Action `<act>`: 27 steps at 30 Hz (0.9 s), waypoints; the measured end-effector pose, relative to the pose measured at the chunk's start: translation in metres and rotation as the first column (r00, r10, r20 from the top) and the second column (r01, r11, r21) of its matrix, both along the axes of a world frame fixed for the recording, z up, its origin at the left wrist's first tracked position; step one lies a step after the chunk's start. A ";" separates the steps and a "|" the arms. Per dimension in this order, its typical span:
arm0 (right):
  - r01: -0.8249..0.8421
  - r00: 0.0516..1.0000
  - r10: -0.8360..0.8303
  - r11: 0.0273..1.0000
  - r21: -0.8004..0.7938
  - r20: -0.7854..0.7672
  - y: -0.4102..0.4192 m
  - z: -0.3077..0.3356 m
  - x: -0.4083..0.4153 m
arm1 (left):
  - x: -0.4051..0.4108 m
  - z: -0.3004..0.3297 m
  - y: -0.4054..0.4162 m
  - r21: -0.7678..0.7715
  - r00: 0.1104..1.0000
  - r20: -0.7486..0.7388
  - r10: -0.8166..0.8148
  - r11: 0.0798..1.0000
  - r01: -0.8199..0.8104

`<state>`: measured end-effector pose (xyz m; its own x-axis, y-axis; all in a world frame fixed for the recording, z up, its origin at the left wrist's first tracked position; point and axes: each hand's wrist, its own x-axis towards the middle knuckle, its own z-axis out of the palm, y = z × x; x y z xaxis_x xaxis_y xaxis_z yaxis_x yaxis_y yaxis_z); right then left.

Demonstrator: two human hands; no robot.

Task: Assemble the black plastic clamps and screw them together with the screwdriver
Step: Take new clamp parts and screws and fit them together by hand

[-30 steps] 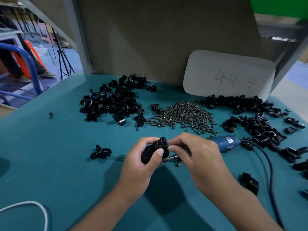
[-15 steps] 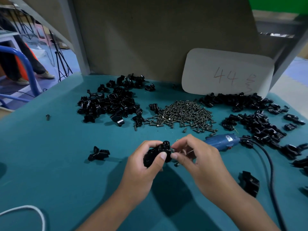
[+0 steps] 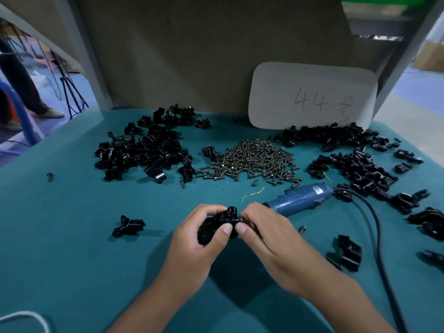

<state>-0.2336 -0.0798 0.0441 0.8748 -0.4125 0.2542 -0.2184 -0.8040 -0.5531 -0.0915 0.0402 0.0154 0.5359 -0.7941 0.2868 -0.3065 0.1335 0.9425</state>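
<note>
Clamp (image 3: 217, 225) held above the counter (image 3: 72, 236), in front of the person, left hand (image 3: 203, 233) curled round its body, thumb on the near face. Right hand (image 3: 258, 227) touches its right end; fingers (image 3: 241, 228) pinch there, apparently on a screw (image 3: 238, 220) lying sideways, pointing left into the clamp. Not fully visible. Screwdriver (image 3: 299, 199) lies just beyond the right hand, long axis running from near-left to far-right, tip hidden behind the hand. Judgement: right hand is the nearer one to take it.
</note>
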 end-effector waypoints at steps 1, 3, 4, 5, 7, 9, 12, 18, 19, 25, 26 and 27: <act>-0.022 1.000 0.022 1.000 -0.012 -0.017 -0.002 0.000 -0.001 | 0.000 0.001 0.001 0.000 1.000 0.017 -0.014 1.000 0.014; -0.048 0.999 0.049 0.998 0.039 -0.020 -0.004 0.002 -0.004 | -0.002 0.002 0.002 -0.001 0.997 0.059 -0.051 0.999 0.051; -0.055 0.998 0.056 0.995 0.084 -0.008 -0.005 0.003 -0.004 | -0.002 0.003 0.002 -0.003 0.995 0.076 -0.062 0.998 0.063; -0.055 0.999 0.055 0.991 0.121 0.003 -0.004 0.003 -0.005 | -0.002 0.003 0.003 -0.004 0.994 0.089 -0.068 0.998 0.069; -0.036 0.999 0.036 0.987 0.156 0.006 -0.003 0.004 -0.004 | -0.002 0.004 0.003 -0.006 0.994 0.084 -0.075 0.997 0.076; -0.002 1.000 0.004 0.988 0.154 -0.011 -0.001 0.004 -0.002 | -0.002 0.005 0.003 -0.013 0.994 0.046 -0.096 0.995 0.096; 0.043 0.996 -0.038 0.997 0.070 -0.076 0.002 0.009 -0.003 | -0.002 0.006 0.004 -0.008 0.995 -0.032 -0.096 0.995 0.096; 0.255 0.948 -0.267 0.963 -0.091 -0.174 -0.081 0.026 0.034 | 0.005 0.011 -0.002 -0.042 0.911 -0.406 -0.071 0.997 0.060; 0.277 0.920 -0.302 0.952 -0.130 -0.249 -0.100 0.024 0.045 | 0.005 0.013 -0.002 -0.061 0.875 -0.474 -0.097 0.995 0.077; 0.331 0.803 -0.369 0.929 -0.165 -0.468 -0.145 -0.010 0.085 | 0.013 0.016 -0.001 -0.150 0.704 -0.684 -0.193 0.981 0.124; 0.337 0.798 -0.379 0.925 -0.174 -0.468 -0.145 -0.009 0.086 | 0.015 0.016 -0.001 -0.162 0.677 -0.707 -0.204 0.979 0.125; 0.345 0.801 -0.385 0.923 -0.172 -0.458 -0.144 -0.005 0.085 | 0.016 0.015 -0.001 -0.174 0.650 -0.730 -0.212 0.977 0.122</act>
